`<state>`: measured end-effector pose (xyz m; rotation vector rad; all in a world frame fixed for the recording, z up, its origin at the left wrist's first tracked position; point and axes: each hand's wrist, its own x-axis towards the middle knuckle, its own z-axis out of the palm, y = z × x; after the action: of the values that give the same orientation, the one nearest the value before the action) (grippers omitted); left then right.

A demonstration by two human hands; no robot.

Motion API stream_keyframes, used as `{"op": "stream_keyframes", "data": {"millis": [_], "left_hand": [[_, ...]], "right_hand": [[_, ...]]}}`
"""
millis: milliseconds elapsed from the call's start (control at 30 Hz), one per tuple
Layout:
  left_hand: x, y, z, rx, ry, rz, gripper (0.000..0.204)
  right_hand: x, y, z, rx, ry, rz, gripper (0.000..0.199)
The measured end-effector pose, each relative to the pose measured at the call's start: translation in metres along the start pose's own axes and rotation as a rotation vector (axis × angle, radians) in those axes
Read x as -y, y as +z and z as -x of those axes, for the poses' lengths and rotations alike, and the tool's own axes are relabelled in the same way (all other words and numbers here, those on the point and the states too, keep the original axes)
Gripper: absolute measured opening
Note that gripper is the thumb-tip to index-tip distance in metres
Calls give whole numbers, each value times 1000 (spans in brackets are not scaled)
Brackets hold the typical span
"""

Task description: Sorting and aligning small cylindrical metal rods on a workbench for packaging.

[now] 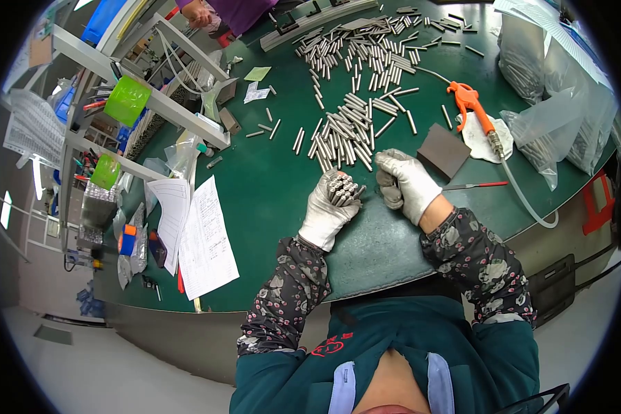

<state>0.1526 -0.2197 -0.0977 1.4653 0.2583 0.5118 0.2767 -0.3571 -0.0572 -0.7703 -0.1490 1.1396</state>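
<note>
My left hand [327, 211], in a white glove, is wrapped round a bundle of short metal pins [343, 189], their round ends facing up. Just to its right, my right hand [406, 182], gloved too, has its fingers curled in with greyish fingertips. Whatever it may pinch is hidden. Beyond both hands lies a loose heap of metal pins [343, 132], and a larger heap of pins [366, 52] spreads farther back on the green table [269, 200].
Right of my hand are a dark square block [444, 152], a thin red-handled tool [477, 185] and an orange air gun [470, 107] with a hose. Bagged pins [522, 65] stand at right. Papers [203, 241] and a metal rack [155, 96] are left. Another person [238, 12] is across the table.
</note>
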Motion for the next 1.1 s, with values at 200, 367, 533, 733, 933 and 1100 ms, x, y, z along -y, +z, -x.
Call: {"op": "stream_keyframes", "data": {"millis": [200, 367, 533, 733, 933, 1100], "left_hand": [[2, 0, -2, 12, 8, -19, 62], [-1, 1, -4, -7, -11, -97, 63], [-7, 2, 0, 36, -94, 121, 67], [0, 6, -3, 82, -60, 31, 63], [13, -1, -4, 108, 30, 24, 67], [2, 4, -4, 103, -53, 16, 69]], "right_hand": [[4, 12, 8, -107, -10, 213, 15], [1, 14, 7, -117, -45, 340, 18], [0, 18, 8, -125, -16, 421, 18], [-2, 12, 10, -157, -8, 430, 14], [-6, 13, 6, -155, -9, 458, 13], [-4, 14, 12, -155, -10, 489, 13]]}}
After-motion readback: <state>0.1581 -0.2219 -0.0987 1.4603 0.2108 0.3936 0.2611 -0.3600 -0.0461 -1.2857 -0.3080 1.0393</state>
